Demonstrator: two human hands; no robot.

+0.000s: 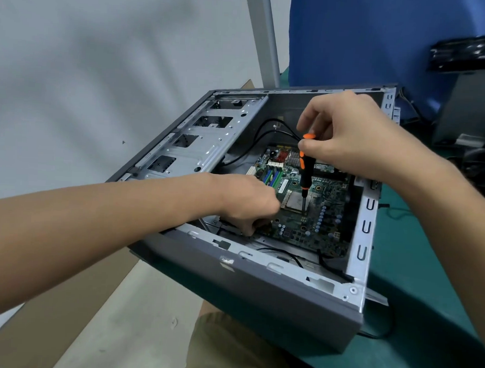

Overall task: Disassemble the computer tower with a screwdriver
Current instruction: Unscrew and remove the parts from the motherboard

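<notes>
A grey computer tower [272,296] lies on its side with the side panel off, showing a green motherboard [312,214] inside. My right hand [349,133] pinches the top of a black and orange screwdriver [304,170] that stands upright, its tip on the board beside the bare processor socket [293,201]. Inside the case, my left hand [249,203] reaches to the board's near left edge with fingers curled; what they hold is hidden. Black cables [271,129] run along the case floor behind the board.
A metal drive cage [198,143] fills the case's left part. The tower rests on a green table [424,317], overhanging its left edge. A blue panel [367,36] stands behind. Dark equipment [466,115] sits at the far right. Cardboard [77,302] lies on the floor below.
</notes>
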